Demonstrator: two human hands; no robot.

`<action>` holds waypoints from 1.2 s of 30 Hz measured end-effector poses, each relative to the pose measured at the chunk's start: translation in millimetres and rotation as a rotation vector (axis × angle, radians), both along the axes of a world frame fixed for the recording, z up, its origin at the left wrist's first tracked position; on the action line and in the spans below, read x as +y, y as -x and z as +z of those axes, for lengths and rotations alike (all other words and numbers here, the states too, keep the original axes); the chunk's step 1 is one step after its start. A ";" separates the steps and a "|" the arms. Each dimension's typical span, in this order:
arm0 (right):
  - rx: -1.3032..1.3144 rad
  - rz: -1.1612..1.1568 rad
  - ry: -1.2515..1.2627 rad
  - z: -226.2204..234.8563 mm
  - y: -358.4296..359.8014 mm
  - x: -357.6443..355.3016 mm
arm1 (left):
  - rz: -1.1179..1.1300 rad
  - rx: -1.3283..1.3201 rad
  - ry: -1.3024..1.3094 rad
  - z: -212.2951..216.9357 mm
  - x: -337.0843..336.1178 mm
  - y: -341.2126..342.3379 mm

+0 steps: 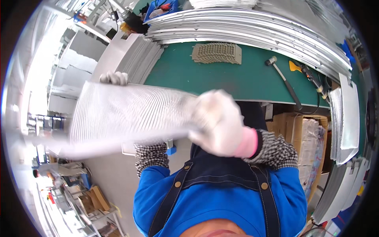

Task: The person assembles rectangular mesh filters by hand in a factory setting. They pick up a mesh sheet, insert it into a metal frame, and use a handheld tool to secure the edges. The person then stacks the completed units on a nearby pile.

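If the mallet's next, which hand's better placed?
Right, probably: the right hand is nearer the mallet; the left hand is farther off, at the upper edge of the finned panel. Both seem to hold it, though.

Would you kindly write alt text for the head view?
White-gloved left hand and right hand grip a pale, finely ridged panel, partly blurred. Beyond, a green workbench bears a black-handled hammer and long silvery strips.
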State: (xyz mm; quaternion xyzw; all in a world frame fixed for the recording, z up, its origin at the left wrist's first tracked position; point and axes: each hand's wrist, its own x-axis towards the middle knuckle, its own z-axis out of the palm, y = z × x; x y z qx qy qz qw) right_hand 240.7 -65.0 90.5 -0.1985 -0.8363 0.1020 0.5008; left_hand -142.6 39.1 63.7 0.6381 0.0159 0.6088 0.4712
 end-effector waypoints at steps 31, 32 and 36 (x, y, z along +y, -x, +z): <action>-0.689 -1.080 0.667 -103.6 -306.6 108.6 | -0.458 -0.602 0.279 -117.1 90.7 -116.7; -0.878 -1.129 0.659 -114.1 -322.2 113.1 | -0.461 -0.567 0.287 -119.8 91.5 -121.0; -1.142 -1.181 0.554 -149.0 -312.5 142.2 | -0.422 -0.395 0.298 -113.9 80.6 -137.9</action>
